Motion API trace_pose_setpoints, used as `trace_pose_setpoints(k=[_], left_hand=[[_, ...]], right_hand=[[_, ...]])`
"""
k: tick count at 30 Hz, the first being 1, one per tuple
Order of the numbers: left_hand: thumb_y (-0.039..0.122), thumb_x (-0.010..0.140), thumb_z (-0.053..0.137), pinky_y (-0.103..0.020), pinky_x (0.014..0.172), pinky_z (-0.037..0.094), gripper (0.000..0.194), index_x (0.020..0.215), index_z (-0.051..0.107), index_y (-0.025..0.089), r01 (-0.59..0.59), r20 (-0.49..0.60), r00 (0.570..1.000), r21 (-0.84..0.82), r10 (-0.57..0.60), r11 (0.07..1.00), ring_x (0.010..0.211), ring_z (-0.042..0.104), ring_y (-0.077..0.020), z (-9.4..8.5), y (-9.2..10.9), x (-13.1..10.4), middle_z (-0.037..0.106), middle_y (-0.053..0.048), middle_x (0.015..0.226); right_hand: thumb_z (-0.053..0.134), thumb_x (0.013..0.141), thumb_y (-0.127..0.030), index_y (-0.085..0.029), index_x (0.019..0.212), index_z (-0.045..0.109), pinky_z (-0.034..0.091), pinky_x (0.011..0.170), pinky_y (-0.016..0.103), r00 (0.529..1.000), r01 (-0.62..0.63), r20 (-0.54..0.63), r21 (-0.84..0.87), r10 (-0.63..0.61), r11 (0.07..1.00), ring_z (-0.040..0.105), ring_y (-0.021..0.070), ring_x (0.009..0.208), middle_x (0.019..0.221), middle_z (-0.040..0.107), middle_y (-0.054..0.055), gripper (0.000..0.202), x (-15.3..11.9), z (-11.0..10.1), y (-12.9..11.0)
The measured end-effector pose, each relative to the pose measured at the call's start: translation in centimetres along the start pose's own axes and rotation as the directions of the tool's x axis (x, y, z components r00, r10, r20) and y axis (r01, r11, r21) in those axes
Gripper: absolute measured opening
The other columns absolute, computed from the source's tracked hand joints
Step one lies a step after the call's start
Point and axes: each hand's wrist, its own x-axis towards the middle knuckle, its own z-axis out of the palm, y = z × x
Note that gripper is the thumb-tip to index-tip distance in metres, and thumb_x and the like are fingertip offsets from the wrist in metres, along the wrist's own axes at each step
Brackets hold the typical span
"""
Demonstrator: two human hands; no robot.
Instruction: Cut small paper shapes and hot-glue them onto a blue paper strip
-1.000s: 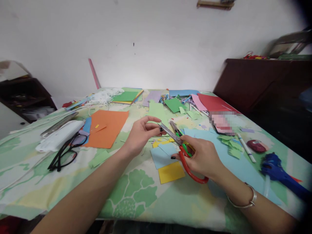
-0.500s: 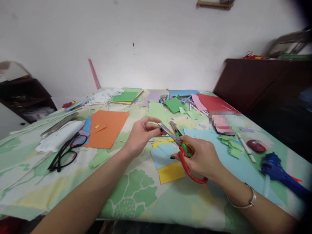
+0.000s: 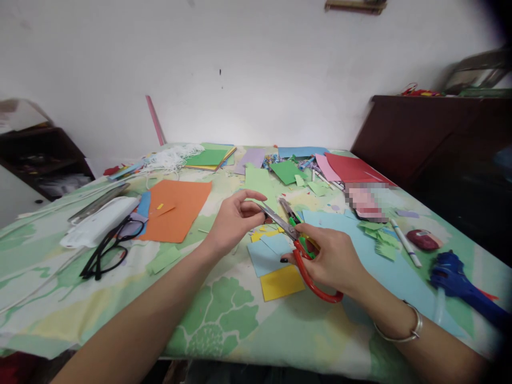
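My right hand point(image 3: 332, 256) is closed round the red handles of a pair of scissors point(image 3: 287, 226), whose blades point up and left. At the blade tips, my left hand point(image 3: 239, 216) has its thumb and fingers drawn together. Whatever lies between those fingers, if anything, is too small or hidden to name. Just behind the scissors shows a green utility knife point(image 3: 290, 210), partly covered by my right hand. Below the blades lie light blue paper pieces point(image 3: 260, 260) and a yellow paper piece point(image 3: 282, 283).
On the left are orange paper point(image 3: 176, 208), black glasses point(image 3: 106, 253) and a white case-like object point(image 3: 102, 221). A large light blue sheet point(image 3: 388, 282), a white marker point(image 3: 406, 242) and a blue glue gun point(image 3: 456, 280) lie right. Several coloured papers and scraps cover the back.
Both hands stay in nearly the same place. The fingers of my left hand shift slightly at the scissor tips, and its dark thumbnail shows less. The view moves a little.
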Motion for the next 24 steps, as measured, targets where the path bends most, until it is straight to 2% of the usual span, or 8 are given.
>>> trace_pose_setpoints(k=[7, 13, 18, 24], left_hand=[[0.01, 0.065, 0.065, -0.027, 0.07, 0.052, 0.029, 0.092, 0.058, 0.017, -0.006, 0.004, 1.0, 0.005, 0.006, 1.0, 0.072, 0.069, -0.0177, -0.08, 0.13, -0.02, 0.068, 0.001, 0.068], [0.01, 0.065, 0.065, -0.027, 0.069, 0.052, 0.029, 0.093, 0.058, 0.017, -0.011, 0.008, 1.0, 0.016, 0.011, 1.0, 0.072, 0.068, -0.0179, -0.19, 0.11, -0.08, 0.068, 0.0, 0.068], [0.009, 0.065, 0.064, -0.026, 0.07, 0.052, 0.03, 0.093, 0.058, 0.016, -0.013, 0.019, 1.0, 0.007, 0.013, 1.0, 0.071, 0.069, -0.0168, -0.23, -0.01, 0.04, 0.068, 0.001, 0.068], [0.009, 0.065, 0.064, -0.026, 0.07, 0.052, 0.03, 0.094, 0.057, 0.016, -0.022, 0.025, 0.999, -0.01, 0.023, 1.0, 0.071, 0.068, -0.016, -0.25, -0.16, 0.09, 0.068, 0.001, 0.068]], right_hand=[[0.064, 0.071, -0.046, -0.021, 0.092, 0.064, 0.027, 0.049, 0.023, 1.0, -0.013, 0.022, 0.026, 0.012, 1.0, 0.048, 0.0127, 0.05, 0.055, 0.056, -0.004, 0.033, 0.04, -0.2, -0.09], [0.064, 0.07, -0.052, -0.021, 0.092, 0.064, 0.027, 0.049, 0.023, 0.999, -0.017, 0.031, 0.025, 0.016, 1.0, 0.047, 0.0128, 0.049, 0.054, 0.055, -0.004, 0.038, 0.01, -0.26, -0.2], [0.064, 0.07, -0.046, -0.021, 0.091, 0.064, 0.026, 0.049, 0.022, 0.999, -0.026, 0.038, 0.05, 0.025, 0.998, 0.045, 0.0114, 0.048, 0.053, 0.054, -0.005, 0.032, -0.05, -0.23, -0.14], [0.064, 0.07, -0.046, -0.02, 0.09, 0.064, 0.026, 0.049, 0.022, 0.999, -0.03, 0.025, 0.057, 0.028, 0.998, 0.043, 0.0107, 0.048, 0.052, 0.051, -0.005, 0.032, 0.0, -0.24, -0.16]])
